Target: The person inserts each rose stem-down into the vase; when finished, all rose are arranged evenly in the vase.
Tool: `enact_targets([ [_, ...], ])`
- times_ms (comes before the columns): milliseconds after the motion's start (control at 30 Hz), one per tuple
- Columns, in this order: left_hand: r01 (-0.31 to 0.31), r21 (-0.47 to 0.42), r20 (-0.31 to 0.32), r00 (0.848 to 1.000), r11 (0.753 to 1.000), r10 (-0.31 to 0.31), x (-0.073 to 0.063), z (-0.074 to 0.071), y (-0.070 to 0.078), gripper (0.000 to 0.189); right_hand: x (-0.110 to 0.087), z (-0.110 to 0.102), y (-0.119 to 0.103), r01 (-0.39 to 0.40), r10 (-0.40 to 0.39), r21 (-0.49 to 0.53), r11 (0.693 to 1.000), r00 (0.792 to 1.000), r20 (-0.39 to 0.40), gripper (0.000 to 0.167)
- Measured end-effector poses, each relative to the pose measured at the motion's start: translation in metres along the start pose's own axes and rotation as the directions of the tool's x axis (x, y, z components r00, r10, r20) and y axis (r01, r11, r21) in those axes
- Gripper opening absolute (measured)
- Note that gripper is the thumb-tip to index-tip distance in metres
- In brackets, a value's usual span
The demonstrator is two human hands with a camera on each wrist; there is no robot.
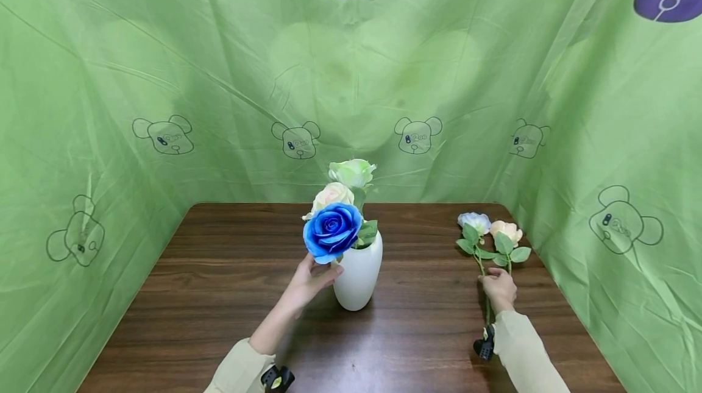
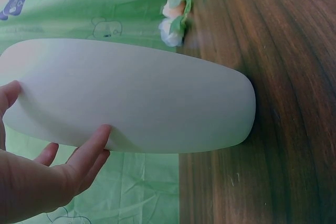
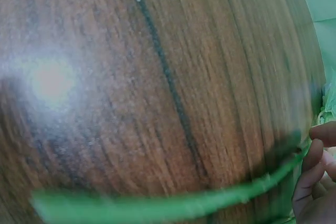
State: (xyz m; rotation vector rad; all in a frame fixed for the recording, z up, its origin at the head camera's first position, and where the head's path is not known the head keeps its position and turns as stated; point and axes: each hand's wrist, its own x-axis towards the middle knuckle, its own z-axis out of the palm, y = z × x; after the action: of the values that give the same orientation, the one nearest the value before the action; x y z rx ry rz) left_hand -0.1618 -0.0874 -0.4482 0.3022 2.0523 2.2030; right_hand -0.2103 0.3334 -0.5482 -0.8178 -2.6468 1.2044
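A white vase (image 1: 359, 280) stands upright on the table and bears a blue rose (image 1: 331, 231), a cream rose (image 1: 333, 195) and a pale green flower (image 1: 352, 172). My left hand (image 1: 312, 283) is at the vase's left side, just below the blue rose. In the left wrist view, spread fingertips (image 2: 103, 132) touch the vase wall (image 2: 157, 98). Over on the right, my right hand (image 1: 499, 289) pinches the stem of a pale blue flower (image 1: 475, 222). A peach flower (image 1: 506, 233) lies beside it; its lower stem is hidden by the hand.
The brown wooden table (image 1: 230, 259) reaches back to a green cloth (image 1: 236, 88) that hangs behind and along both sides. A green stem (image 3: 157, 207) crosses the bottom of the right wrist view, over the tabletop.
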Motion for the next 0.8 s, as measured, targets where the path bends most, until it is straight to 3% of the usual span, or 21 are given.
enact_targets([
  [200, -0.003, 0.0, 0.001, 1.0, 1.0, 0.003, 0.0, 0.0, 0.0, 0.047, 0.0, 0.002, -0.005, 0.033, -0.032, -0.021, 0.999, 0.999, 0.01, 0.03],
  [333, -0.005, 0.004, -0.002, 1.0, 1.0, 0.005, 0.0, 0.0, 0.0, 0.047, 0.001, 0.004, -0.006, 0.028, -0.04, 0.116, 0.993, 0.994, 0.105, 0.029],
  [433, -0.002, 0.004, -0.002, 1.0, 1.0, 0.002, 0.0, 0.0, 0.0, 0.046, 0.001, 0.005, -0.006, 0.013, -0.057, 0.215, 0.976, 0.978, 0.2, 0.033],
  [800, -0.005, 0.004, 0.003, 1.0, 1.0, 0.005, 0.001, -0.001, -0.001, 0.048, -0.003, 0.003, -0.03, 0.002, -0.115, 0.378, 0.926, 0.954, 0.277, 0.035],
])
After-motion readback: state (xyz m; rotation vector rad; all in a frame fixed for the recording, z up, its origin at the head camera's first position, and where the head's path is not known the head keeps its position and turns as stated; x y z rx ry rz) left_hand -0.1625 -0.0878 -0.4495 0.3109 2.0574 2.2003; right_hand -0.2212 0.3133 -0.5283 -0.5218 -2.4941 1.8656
